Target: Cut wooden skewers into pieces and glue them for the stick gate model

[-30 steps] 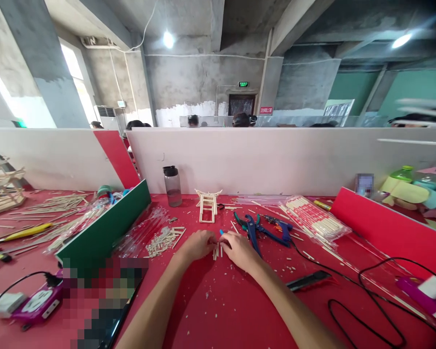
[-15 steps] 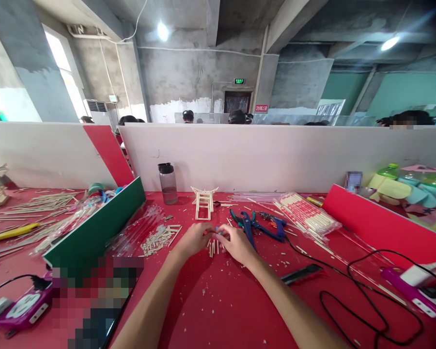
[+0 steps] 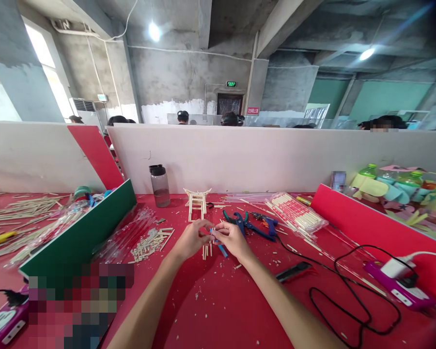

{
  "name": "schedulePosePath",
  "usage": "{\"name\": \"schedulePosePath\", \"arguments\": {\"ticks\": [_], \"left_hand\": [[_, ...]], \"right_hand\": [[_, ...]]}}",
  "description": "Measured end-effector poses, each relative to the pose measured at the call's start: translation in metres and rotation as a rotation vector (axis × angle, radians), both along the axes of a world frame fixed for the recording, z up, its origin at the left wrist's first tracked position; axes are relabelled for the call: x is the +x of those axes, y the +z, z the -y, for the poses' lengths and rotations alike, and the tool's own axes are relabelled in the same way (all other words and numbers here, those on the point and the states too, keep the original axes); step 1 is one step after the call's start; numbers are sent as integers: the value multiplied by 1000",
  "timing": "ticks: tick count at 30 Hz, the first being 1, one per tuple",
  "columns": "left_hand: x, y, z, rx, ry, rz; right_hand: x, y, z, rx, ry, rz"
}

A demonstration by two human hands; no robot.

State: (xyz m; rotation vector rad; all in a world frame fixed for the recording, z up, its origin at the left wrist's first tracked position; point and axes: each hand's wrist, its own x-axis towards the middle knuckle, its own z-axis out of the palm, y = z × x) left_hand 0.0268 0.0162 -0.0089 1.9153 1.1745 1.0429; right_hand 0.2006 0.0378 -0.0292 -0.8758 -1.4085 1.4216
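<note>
My left hand [image 3: 193, 240] and my right hand [image 3: 231, 239] meet above the middle of the red table, fingertips pinched together. Between them shows a small blue piece [image 3: 212, 231], too small and covered to identify. Just below the fingers lie several short wooden sticks [image 3: 205, 252]. A small chair-like frame of wooden sticks [image 3: 196, 206] stands upright behind my hands. Blue-handled cutters [image 3: 244, 224] lie right beside my right hand, partly hidden by it. Left of my left hand is a pile of short cut sticks [image 3: 148, 247].
A water bottle [image 3: 160, 186] stands near the white partition [image 3: 218, 160]. Packed sticks [image 3: 298, 213], a glue gun [image 3: 269, 220] and a black-handled tool [image 3: 294, 271] lie on the right. A black cable [image 3: 343, 276] loops there. Green [image 3: 83, 228] and red [image 3: 378, 237] dividers flank the table.
The whole view has shifted slightly, so most things sit further left. My hands stay together at the fingertips, and a blue strip now shows below my right hand.
</note>
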Motion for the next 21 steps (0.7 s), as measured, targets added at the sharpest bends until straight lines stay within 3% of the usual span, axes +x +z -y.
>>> {"name": "schedulePosePath", "arguments": {"ticks": [9, 14, 21], "left_hand": [[1, 8, 6, 218, 16, -190], [0, 12, 10, 251, -67, -307], [-3, 9, 12, 284, -70, -436]], "right_hand": [[0, 9, 6, -106, 6, -90], [4, 9, 4, -167, -11, -146], [9, 7, 3, -211, 43, -116]]}}
